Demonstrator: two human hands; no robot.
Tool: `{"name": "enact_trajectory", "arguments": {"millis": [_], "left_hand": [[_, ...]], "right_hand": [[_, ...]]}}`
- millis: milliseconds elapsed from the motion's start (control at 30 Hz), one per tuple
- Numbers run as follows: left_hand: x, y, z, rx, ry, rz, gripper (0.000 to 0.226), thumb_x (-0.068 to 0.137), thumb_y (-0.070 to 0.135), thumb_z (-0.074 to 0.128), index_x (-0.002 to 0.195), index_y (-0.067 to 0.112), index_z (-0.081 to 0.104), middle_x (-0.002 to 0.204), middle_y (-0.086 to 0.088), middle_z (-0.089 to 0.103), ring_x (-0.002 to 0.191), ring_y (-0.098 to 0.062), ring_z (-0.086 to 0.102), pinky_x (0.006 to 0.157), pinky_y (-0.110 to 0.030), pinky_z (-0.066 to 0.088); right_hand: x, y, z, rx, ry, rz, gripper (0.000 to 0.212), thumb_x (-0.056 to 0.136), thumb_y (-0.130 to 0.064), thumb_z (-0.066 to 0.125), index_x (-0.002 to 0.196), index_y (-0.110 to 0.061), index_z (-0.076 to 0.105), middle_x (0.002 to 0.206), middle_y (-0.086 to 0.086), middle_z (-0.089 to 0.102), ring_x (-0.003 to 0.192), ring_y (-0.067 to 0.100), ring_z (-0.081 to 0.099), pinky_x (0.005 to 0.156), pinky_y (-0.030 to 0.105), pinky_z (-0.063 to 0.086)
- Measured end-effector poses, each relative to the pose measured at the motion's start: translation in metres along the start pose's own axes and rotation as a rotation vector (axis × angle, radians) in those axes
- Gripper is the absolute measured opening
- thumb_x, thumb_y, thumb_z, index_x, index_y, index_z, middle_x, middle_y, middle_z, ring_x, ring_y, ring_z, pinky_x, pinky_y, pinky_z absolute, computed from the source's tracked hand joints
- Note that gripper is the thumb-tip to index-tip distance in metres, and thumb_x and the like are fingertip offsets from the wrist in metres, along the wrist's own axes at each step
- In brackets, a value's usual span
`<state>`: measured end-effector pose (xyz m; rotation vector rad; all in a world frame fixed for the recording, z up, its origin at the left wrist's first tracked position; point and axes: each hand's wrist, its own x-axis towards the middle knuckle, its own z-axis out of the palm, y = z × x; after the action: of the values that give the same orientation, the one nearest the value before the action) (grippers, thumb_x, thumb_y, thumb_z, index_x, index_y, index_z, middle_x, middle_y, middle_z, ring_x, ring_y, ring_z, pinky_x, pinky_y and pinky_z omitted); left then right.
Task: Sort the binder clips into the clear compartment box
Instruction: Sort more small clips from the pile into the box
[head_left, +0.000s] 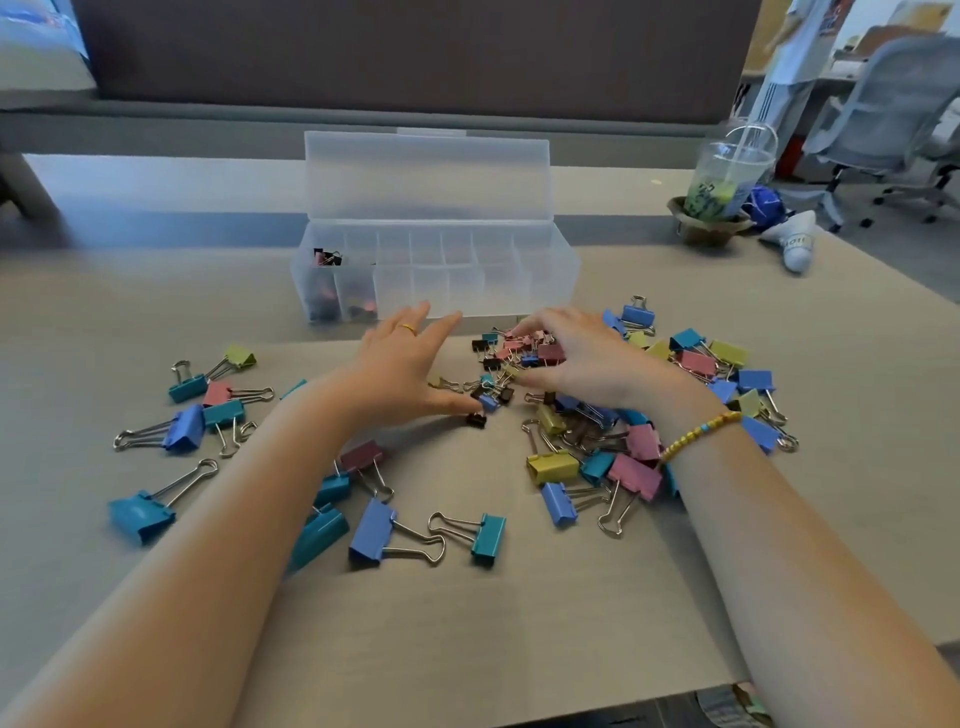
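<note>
- A grey-brown table (156, 291) fills the near and middle of the scene, its top matte and evenly lit
- Along the far edge stands a dark partition panel (415, 52) on a grey base
- At the far right a clear plastic cup (727, 176) with a straw sits in a brown holder on the table
- Beyond it, a pale mesh office chair (893, 109) on castors stands on a grey floor
- A standing person (795, 62) in light clothes shows at the far right, blurred
</note>
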<state>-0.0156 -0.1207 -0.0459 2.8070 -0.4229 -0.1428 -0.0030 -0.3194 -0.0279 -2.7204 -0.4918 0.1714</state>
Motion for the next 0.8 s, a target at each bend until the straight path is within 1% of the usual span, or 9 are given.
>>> {"name": "enact_trajectory", "arguments": {"millis": [67, 133, 200, 300, 400, 467, 600, 667, 800], "left_hand": [[0.0, 0.002, 0.0, -0.055, -0.006, 0.029, 0.095, 0.075, 0.056, 0.063, 0.148, 0.029, 0.009, 0.158, -0.003, 0.002, 0.145, -0.022, 0.001, 0.117, -0.04, 0.007], [-0.002, 0.006, 0.001, -0.072, -0.053, 0.066, 0.091, 0.077, 0.052, 0.063, 0.148, 0.029, 0.012, 0.158, -0.001, 0.004, 0.145, -0.021, 0.002, 0.116, -0.038, 0.009], [-0.002, 0.008, 0.0, -0.069, -0.064, 0.103, 0.087, 0.078, 0.05, 0.063, 0.148, 0.029, 0.015, 0.157, 0.001, 0.009, 0.144, -0.019, 0.008, 0.116, -0.034, 0.011], [-0.001, 0.008, 0.0, -0.066, 0.026, 0.122, 0.078, 0.082, 0.045, 0.061, 0.146, 0.024, 0.023, 0.154, 0.002, 0.021, 0.141, -0.017, 0.019, 0.113, -0.028, 0.017], [0.002, 0.007, 0.002, -0.066, 0.086, 0.122, 0.069, 0.086, 0.041, 0.058, 0.145, 0.024, 0.027, 0.152, 0.002, 0.028, 0.139, -0.017, 0.025, 0.112, -0.03, 0.022], [0.001, 0.005, -0.002, -0.099, 0.043, 0.121, 0.073, 0.083, 0.044, 0.06, 0.145, 0.026, 0.026, 0.153, 0.002, 0.025, 0.14, -0.017, 0.023, 0.113, -0.032, 0.02], [-0.003, 0.0, -0.012, -0.116, -0.052, 0.088, 0.087, 0.076, 0.047, 0.067, 0.146, 0.025, 0.022, 0.154, 0.003, 0.021, 0.142, -0.016, 0.017, 0.115, -0.031, 0.016], [-0.002, -0.001, -0.01, -0.085, -0.053, 0.058, 0.087, 0.075, 0.048, 0.067, 0.146, 0.024, 0.023, 0.153, 0.003, 0.025, 0.14, -0.017, 0.019, 0.114, -0.033, 0.018], [0.009, 0.0, -0.004, -0.049, -0.023, 0.028, 0.085, 0.075, 0.048, 0.068, 0.145, 0.021, 0.026, 0.148, -0.003, 0.032, 0.136, -0.021, 0.027, 0.111, -0.034, 0.025]], "right_hand": [[-0.003, 0.008, -0.008, 0.068, 0.057, 0.023, 0.023, 0.089, -0.032, 0.059, 0.112, -0.029, 0.057, 0.117, -0.007, 0.048, 0.12, 0.017, 0.039, 0.104, 0.045, 0.032], [-0.005, 0.013, -0.011, 0.061, 0.058, 0.044, 0.009, 0.089, -0.031, 0.059, 0.097, -0.03, 0.063, 0.105, -0.01, 0.051, 0.112, 0.015, 0.043, 0.101, 0.045, 0.034], [-0.003, 0.011, -0.008, -0.03, 0.042, 0.049, 0.01, 0.089, -0.034, 0.06, 0.094, -0.03, 0.067, 0.102, -0.009, 0.053, 0.11, 0.016, 0.044, 0.098, 0.042, 0.034], [0.005, -0.003, 0.005, -0.142, 0.063, 0.012, 0.015, 0.09, -0.035, 0.058, 0.1, -0.03, 0.068, 0.101, -0.006, 0.048, 0.113, 0.02, 0.039, 0.095, 0.039, 0.028], [0.004, -0.007, 0.003, -0.074, 0.111, 0.008, 0.011, 0.091, -0.033, 0.057, 0.095, -0.03, 0.067, 0.097, -0.007, 0.05, 0.108, 0.018, 0.043, 0.09, 0.037, 0.027], [-0.001, 0.002, -0.006, -0.012, 0.09, 0.04, 0.005, 0.089, -0.034, 0.06, 0.085, -0.031, 0.062, 0.094, -0.009, 0.049, 0.102, 0.016, 0.044, 0.089, 0.036, 0.027], [-0.006, 0.01, -0.01, -0.061, -0.058, 0.073, 0.016, 0.084, -0.04, 0.064, 0.073, -0.035, 0.053, 0.104, -0.007, 0.052, 0.105, 0.015, 0.042, 0.091, 0.037, 0.026], [-0.002, 0.005, -0.006, -0.099, -0.08, 0.061, 0.02, 0.085, -0.041, 0.063, 0.072, -0.035, 0.05, 0.105, -0.005, 0.052, 0.107, 0.016, 0.04, 0.097, 0.04, 0.026], [0.016, -0.011, 0.002, -0.199, -0.046, 0.006, 0.014, 0.088, -0.038, 0.059, 0.079, -0.031, 0.052, 0.099, -0.005, 0.046, 0.105, 0.017, 0.037, 0.096, 0.04, 0.026]]}}
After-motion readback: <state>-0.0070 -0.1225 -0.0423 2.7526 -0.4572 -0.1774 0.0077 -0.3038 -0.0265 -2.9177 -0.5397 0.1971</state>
